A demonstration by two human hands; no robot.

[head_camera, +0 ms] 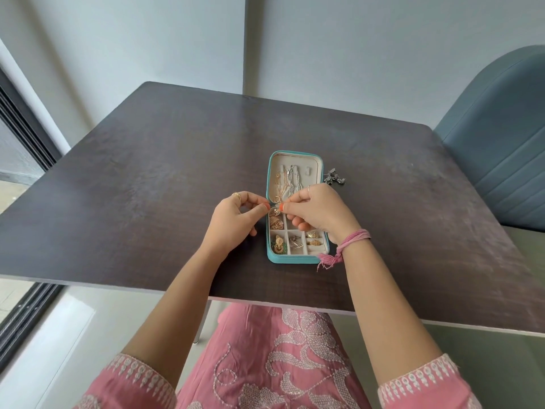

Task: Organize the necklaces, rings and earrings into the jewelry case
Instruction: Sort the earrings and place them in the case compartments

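Observation:
A teal jewelry case (269,256) lies open in the middle of the dark table (147,178). Gold and silver necklaces (287,181) hang in its lid. Gold earrings (277,245) and rings (314,239) fill the lower compartments. My left hand (236,221) and my right hand (315,211) meet over the case's hinge, fingertips pinched together almost touching, apparently on a thin chain too fine to make out. A dark silver piece of jewelry (333,176) lies on the table just right of the lid.
A blue padded chair (498,149) stands at the table's right side. A window frame (23,128) runs along the left. The table's near edge is just above my lap.

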